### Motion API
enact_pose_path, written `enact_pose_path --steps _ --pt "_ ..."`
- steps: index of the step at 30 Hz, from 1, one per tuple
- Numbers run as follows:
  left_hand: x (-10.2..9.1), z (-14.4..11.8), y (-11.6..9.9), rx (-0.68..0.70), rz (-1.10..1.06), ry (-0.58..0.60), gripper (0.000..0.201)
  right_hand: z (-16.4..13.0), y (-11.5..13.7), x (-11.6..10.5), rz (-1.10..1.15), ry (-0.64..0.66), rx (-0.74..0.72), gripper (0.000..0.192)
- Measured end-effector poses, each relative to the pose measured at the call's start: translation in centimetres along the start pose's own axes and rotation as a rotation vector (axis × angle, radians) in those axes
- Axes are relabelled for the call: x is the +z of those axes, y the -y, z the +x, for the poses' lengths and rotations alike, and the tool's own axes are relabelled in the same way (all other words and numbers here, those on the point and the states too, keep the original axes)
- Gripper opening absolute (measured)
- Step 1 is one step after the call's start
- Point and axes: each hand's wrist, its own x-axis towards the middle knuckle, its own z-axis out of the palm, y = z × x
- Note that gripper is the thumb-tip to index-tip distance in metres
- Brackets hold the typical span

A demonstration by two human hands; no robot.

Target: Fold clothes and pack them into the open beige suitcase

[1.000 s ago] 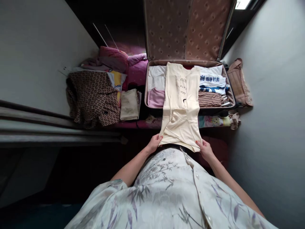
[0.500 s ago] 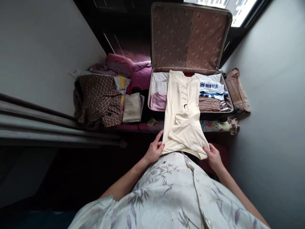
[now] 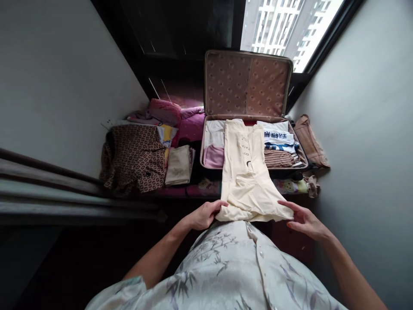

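A cream T-shirt (image 3: 245,172) with dark lettering lies lengthwise over the open suitcase (image 3: 202,146) and hangs toward me. My left hand (image 3: 201,214) grips its near left corner. My right hand (image 3: 303,219) has spread fingers under the near right corner of the hem. Inside the suitcase lie folded clothes: a white piece (image 3: 213,131) and a pink piece (image 3: 213,157) at left, a white shirt with blue print (image 3: 277,137) and a striped piece (image 3: 280,158) at right.
The suitcase lid (image 3: 247,84) stands upright against a window. Left of the suitcase on the pink bedding lie a brown patterned garment (image 3: 135,157) and a folded beige cloth (image 3: 178,165). A tan bag (image 3: 310,142) leans at the right wall. Walls close in on both sides.
The view has tilted up, showing the window. The shirt's near hem has been lifted and spread wider; my right hand moved outward to the right and opened its fingers.
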Motion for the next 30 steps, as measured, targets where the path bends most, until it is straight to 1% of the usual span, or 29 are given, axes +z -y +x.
enact_pose_path --steps 1,3,5,6,8,9,10,11,12,13,14,15,16,17,19,21,22,23,24,25,26,27,28,30 --pt "-0.6 0.2 -0.4 0.027 0.049 -0.017 0.051 0.2 0.8 -0.7 -0.061 0.027 -0.041 0.075" --pt "-1.7 0.9 -1.1 0.087 0.173 -0.097 0.039 1.1 2.0 -2.1 -0.204 -0.004 -0.136 0.060" --pt "-2.6 1.8 -2.1 0.146 0.331 -0.233 0.025 2.2 2.8 -3.3 -0.339 -0.070 -0.225 0.041" --pt "-3.0 2.3 -2.7 0.181 0.396 -0.300 0.022 2.8 3.2 -3.8 -0.394 -0.079 -0.267 0.033" --pt "-3.9 3.1 -4.1 0.254 0.465 -0.407 0.019 3.9 4.3 -4.9 -0.480 -0.060 -0.355 0.024" --pt "-4.4 3.6 -4.9 0.292 0.465 -0.433 0.017 4.4 5.1 -5.6 -0.515 -0.051 -0.399 0.022" --pt "-5.0 4.1 -5.6 0.332 0.438 -0.423 0.016 5.0 6.0 -6.2 -0.541 -0.048 -0.436 0.020" --pt "-5.8 4.7 -6.1 0.368 0.381 -0.372 0.017 5.7 7.0 -7.0 -0.551 -0.046 -0.462 0.020" --pt "-6.7 5.6 -6.3 0.384 0.295 -0.295 0.018 6.6 8.0 -7.9 -0.540 -0.031 -0.469 0.021" --pt "-7.8 6.8 -6.4 0.372 0.186 -0.214 0.020 7.8 9.1 -9.0 -0.507 -0.003 -0.454 0.024" --pt "-9.2 8.5 -6.2 0.331 0.065 -0.154 0.024 9.4 10.0 -10.1 -0.453 0.044 -0.421 0.027" --pt "-10.7 10.6 -5.7 0.268 -0.064 -0.132 0.031 11.5 10.8 -11.2 -0.383 0.095 -0.379 0.030" --pt "-12.4 13.2 -5.1 0.190 -0.193 -0.153 0.039 14.1 11.5 -12.3 -0.306 0.134 -0.334 0.034" --pt "-14.2 16.2 -4.3 0.111 -0.316 -0.210 0.046 17.3 11.9 -13.3 -0.221 0.149 -0.291 0.037" --pt "-17.8 23.0 -2.3 -0.003 -0.556 -0.348 0.057 24.9 12.1 -14.8 -0.024 0.106 -0.221 0.040" --pt "-20.5 29.4 0.2 -0.083 -0.750 -0.428 0.064 32.9 11.1 -15.3 0.221 0.016 -0.153 0.040" --pt "-21.2 31.9 1.7 -0.157 -0.822 -0.435 0.067 36.5 10.1 -15.1 0.335 -0.053 -0.120 0.041" --pt "-21.6 33.8 3.2 -0.253 -0.867 -0.447 0.069 39.6 8.8 -14.7 0.413 -0.136 -0.053 0.043" --pt "-21.4 34.9 4.9 -0.350 -0.892 -0.457 0.068 42.0 7.2 -14.2 0.447 -0.200 0.033 0.045" --pt "-20.9 35.3 6.4 -0.437 -0.896 -0.472 0.065 43.7 5.5 -13.5 0.459 -0.252 0.092 0.046" --pt "-20.2 35.0 7.7 -0.500 -0.887 -0.491 0.061 44.7 3.8 -12.9 0.462 -0.287 0.134 0.048" --pt "-19.3 34.2 8.8 -0.536 -0.872 -0.511 0.058 45.1 2.0 -12.3 0.459 -0.306 0.150 0.049" --pt "-18.3 33.2 9.5 -0.552 -0.857 -0.525 0.057 45.1 0.5 -11.9 0.458 -0.318 0.143 0.052" --pt "-16.5 30.8 10.1 -0.559 -0.821 -0.529 0.062 44.4 -1.9 -11.4 0.454 -0.324 0.114 0.058"
